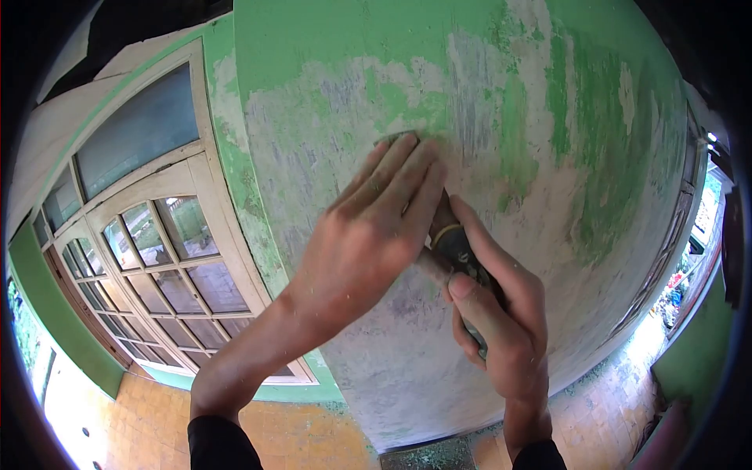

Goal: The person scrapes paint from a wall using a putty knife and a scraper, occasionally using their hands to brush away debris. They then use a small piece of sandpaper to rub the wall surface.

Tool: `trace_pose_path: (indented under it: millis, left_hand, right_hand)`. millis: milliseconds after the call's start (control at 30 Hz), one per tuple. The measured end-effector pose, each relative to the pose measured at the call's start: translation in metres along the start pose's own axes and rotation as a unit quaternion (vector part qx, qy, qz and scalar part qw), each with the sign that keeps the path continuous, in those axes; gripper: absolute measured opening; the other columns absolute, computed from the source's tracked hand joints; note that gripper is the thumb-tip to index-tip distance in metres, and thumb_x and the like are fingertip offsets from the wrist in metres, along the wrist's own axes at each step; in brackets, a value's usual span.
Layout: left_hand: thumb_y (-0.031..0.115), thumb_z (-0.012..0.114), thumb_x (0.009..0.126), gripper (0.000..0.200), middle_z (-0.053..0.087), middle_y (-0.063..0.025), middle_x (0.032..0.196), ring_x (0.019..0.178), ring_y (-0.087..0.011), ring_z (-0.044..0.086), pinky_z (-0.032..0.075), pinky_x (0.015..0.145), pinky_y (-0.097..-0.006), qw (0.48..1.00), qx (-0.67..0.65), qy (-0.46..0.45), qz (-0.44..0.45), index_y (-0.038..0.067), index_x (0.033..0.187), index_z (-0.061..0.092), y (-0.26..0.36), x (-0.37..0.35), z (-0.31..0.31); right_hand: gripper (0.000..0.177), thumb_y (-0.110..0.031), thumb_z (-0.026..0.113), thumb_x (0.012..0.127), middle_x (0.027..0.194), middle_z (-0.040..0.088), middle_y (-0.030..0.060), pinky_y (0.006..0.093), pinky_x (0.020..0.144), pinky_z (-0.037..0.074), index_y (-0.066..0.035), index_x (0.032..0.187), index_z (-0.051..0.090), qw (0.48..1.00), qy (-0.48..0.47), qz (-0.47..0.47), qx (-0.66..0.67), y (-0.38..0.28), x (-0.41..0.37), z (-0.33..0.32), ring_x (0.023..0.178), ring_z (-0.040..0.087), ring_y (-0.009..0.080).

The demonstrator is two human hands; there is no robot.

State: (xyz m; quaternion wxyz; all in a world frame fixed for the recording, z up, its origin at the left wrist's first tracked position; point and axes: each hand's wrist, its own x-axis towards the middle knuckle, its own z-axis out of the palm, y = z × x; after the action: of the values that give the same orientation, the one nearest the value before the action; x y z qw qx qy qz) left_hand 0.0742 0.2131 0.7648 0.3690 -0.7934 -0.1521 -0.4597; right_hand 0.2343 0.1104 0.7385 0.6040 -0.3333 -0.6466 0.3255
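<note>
My right hand point(505, 309) is wrapped around the dark body of a power tool, which looks like an angle grinder point(453, 243) with a thin yellow ring near its front. Across the tool's head lies my left hand point(376, 207), its fingers close together and bent over it, the thumb running down along the body. The head is mostly hidden under those fingers, held against the wall point(376, 352). Patches of green paint and bare grey-white plaster cover this wall. Small pale flecks show around the hands.
On the left stands a white wooden door point(153, 266) with glass panes, under a transom window point(141, 129). Orange floor tiles point(305, 431) run along the wall's base, with a dark mat-like patch point(431, 454) at the corner. At right is a bright opening point(693, 258).
</note>
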Motion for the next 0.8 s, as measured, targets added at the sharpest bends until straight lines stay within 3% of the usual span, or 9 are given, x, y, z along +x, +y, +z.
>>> trace_pose_path:
  millis: [133,333,400,800]
  left_hand:
    - [-0.004,0.074,0.076,0.055,0.065,-0.0201,0.135,0.132,-0.0381,0.059,0.049,0.113,-0.0488,0.999,-0.025,0.025,-0.022,-0.002,0.130,0.065,-0.001,0.009,0.001]
    - [-0.003,0.075,0.075,0.054,0.066,-0.0197,0.135,0.132,-0.0379,0.059,0.048,0.114,-0.0484,1.000,-0.001,0.021,-0.011,-0.003,0.128,0.066,-0.003,0.003,0.006]
    - [-0.003,0.075,0.076,0.054,0.066,-0.0195,0.135,0.132,-0.0372,0.059,0.048,0.114,-0.0484,0.999,-0.010,0.039,-0.010,-0.003,0.128,0.066,-0.009,0.018,0.000]
    - [-0.004,0.075,0.075,0.055,0.066,-0.0186,0.135,0.132,-0.0371,0.059,0.050,0.112,-0.0487,0.999,-0.039,0.030,-0.006,0.000,0.130,0.066,-0.002,0.003,0.009]
  right_hand:
    - [0.060,-0.013,0.053,0.103,0.074,0.049,-0.0038,0.0221,0.052,0.035,0.001,0.158,0.036,1.000,-0.004,0.001,0.006,-0.015,0.000,-0.004,0.058,0.041,0.0030]
    - [0.062,-0.009,0.053,0.101,0.076,0.052,0.0028,0.0265,0.057,0.038,0.004,0.158,0.034,0.999,0.000,-0.013,-0.032,0.009,0.005,0.000,0.062,0.043,0.0062]
    - [0.061,-0.014,0.053,0.097,0.079,0.062,0.0033,0.0227,0.042,0.031,0.004,0.155,0.042,0.992,0.035,-0.104,-0.057,0.009,0.018,0.003,0.048,0.039,0.0036]
    - [0.063,-0.019,0.053,0.098,0.073,0.055,-0.0014,0.0218,0.045,0.030,-0.003,0.158,0.041,0.991,0.078,-0.064,-0.083,0.019,-0.002,0.010,0.049,0.038,0.0031]
